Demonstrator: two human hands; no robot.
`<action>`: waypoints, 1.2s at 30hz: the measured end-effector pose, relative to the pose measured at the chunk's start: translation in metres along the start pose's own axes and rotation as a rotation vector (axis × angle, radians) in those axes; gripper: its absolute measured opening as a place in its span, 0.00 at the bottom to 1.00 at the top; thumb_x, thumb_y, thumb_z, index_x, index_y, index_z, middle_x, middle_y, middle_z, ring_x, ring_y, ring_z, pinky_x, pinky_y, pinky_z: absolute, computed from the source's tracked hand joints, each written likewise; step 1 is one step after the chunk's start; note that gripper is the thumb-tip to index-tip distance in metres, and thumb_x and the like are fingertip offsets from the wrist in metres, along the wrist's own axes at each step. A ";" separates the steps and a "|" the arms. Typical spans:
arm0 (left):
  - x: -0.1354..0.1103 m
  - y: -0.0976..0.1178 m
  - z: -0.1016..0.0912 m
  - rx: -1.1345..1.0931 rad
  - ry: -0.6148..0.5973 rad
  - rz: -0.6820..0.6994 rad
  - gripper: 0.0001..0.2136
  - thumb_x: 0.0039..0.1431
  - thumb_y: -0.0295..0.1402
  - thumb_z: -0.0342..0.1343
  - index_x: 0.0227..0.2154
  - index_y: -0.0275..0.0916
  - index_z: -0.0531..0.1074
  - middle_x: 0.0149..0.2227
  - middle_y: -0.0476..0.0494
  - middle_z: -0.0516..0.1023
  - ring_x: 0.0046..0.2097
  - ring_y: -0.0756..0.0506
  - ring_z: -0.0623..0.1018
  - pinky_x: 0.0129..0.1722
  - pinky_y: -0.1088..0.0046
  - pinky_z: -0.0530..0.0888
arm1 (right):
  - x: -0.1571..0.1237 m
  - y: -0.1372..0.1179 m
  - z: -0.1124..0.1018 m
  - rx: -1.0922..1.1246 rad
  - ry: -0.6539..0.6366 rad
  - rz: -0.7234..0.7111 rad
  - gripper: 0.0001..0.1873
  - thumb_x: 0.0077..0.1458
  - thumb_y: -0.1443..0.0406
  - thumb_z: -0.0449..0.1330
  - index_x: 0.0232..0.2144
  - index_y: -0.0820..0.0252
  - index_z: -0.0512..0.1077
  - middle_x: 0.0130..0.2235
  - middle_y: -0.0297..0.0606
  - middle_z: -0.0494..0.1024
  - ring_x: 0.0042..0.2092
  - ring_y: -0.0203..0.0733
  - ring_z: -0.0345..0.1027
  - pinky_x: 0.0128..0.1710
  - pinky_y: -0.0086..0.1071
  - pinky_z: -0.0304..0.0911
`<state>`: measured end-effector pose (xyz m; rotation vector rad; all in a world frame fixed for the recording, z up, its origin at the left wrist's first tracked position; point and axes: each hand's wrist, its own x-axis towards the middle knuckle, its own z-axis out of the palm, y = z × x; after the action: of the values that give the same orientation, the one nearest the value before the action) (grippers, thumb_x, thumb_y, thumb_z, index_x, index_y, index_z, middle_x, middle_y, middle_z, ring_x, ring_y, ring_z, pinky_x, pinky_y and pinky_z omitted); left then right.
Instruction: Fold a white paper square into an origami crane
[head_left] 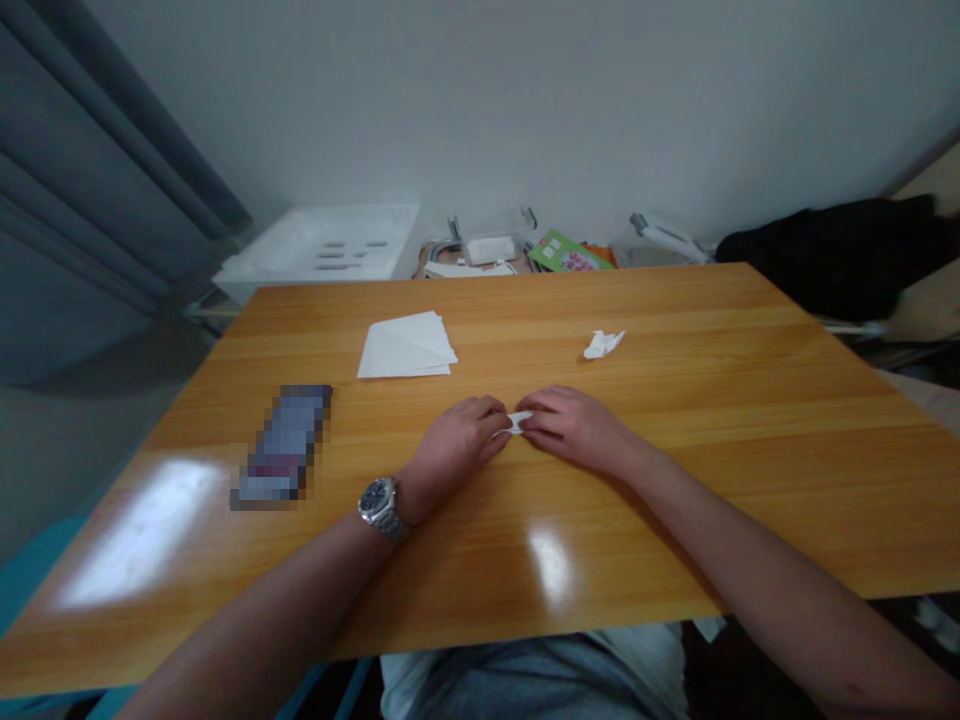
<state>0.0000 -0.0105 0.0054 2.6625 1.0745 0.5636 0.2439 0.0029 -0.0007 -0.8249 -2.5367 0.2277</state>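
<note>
My left hand (459, 442) and my right hand (577, 428) meet at the middle of a wooden table (675, 480), fingers curled. Both pinch a small white piece of folded paper (519, 421) that lies on the tabletop between them; most of it is hidden under the fingers. A metal wristwatch (381, 505) sits on my left wrist. A stack of white paper sheets (407, 346) lies farther back on the left. A small crumpled white paper shape (603, 343) rests behind my right hand.
A blurred-out flat object (283, 444) lies on the table to the left of my hands. Behind the table are a white plastic tray (322, 245), a green booklet (566, 252), small clutter and a dark garment (840, 250). A grey curtain hangs at the left.
</note>
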 end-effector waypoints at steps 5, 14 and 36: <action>-0.003 -0.001 0.003 -0.041 0.037 -0.030 0.10 0.71 0.35 0.53 0.47 0.40 0.76 0.48 0.40 0.77 0.48 0.42 0.77 0.51 0.62 0.76 | -0.004 0.001 -0.005 -0.055 -0.017 0.021 0.10 0.66 0.63 0.60 0.46 0.52 0.80 0.52 0.47 0.78 0.53 0.53 0.71 0.53 0.51 0.67; -0.002 -0.008 0.007 -0.158 0.086 -0.039 0.11 0.71 0.32 0.51 0.48 0.38 0.78 0.48 0.39 0.78 0.49 0.44 0.78 0.52 0.64 0.77 | -0.006 0.004 -0.007 -0.129 -0.056 0.094 0.17 0.67 0.59 0.58 0.56 0.51 0.76 0.57 0.49 0.73 0.58 0.56 0.66 0.56 0.54 0.67; -0.006 -0.012 -0.006 0.056 -0.114 0.092 0.18 0.72 0.35 0.50 0.61 0.42 0.70 0.61 0.38 0.73 0.60 0.39 0.74 0.61 0.56 0.71 | -0.010 0.009 -0.011 -0.153 -0.181 0.161 0.24 0.71 0.54 0.51 0.65 0.46 0.68 0.68 0.45 0.63 0.67 0.54 0.57 0.66 0.54 0.58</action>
<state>-0.0134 -0.0060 0.0050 2.7661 0.9547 0.3986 0.2605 0.0044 0.0033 -1.1158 -2.6832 0.1676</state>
